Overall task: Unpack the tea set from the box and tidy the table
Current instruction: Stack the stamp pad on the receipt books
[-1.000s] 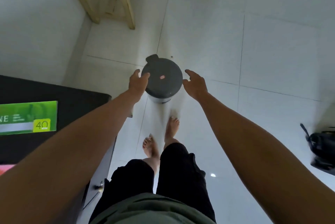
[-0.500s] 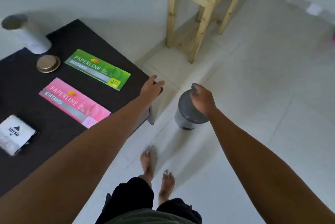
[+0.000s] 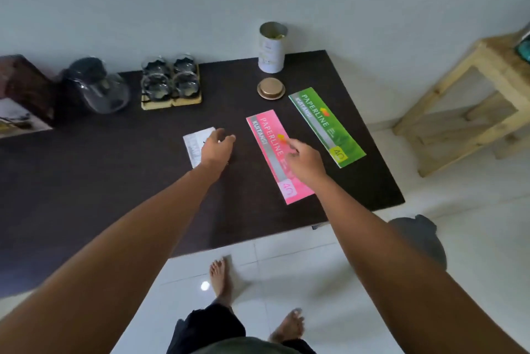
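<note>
The surface (image 3: pixel 114 181) under my arms is a very dark brown, plain. On it the pink booklet (image 3: pixel 276 153) carries white lettering and a grey stripe; to its right lies the green booklet (image 3: pixel 325 124), with white lettering and a yellow patch. Left of the pink booklet is a white packet (image 3: pixel 195 144) with dark print. Beyond the pink booklet stand a white tin (image 3: pixel 272 48), a gold lid (image 3: pixel 271 89), clear glasses (image 3: pixel 170 78) on pale wooden coasters (image 3: pixel 172 101), and a clear teapot (image 3: pixel 97 84) with a black top. The floor (image 3: pixel 315 282) is white tile.
</note>
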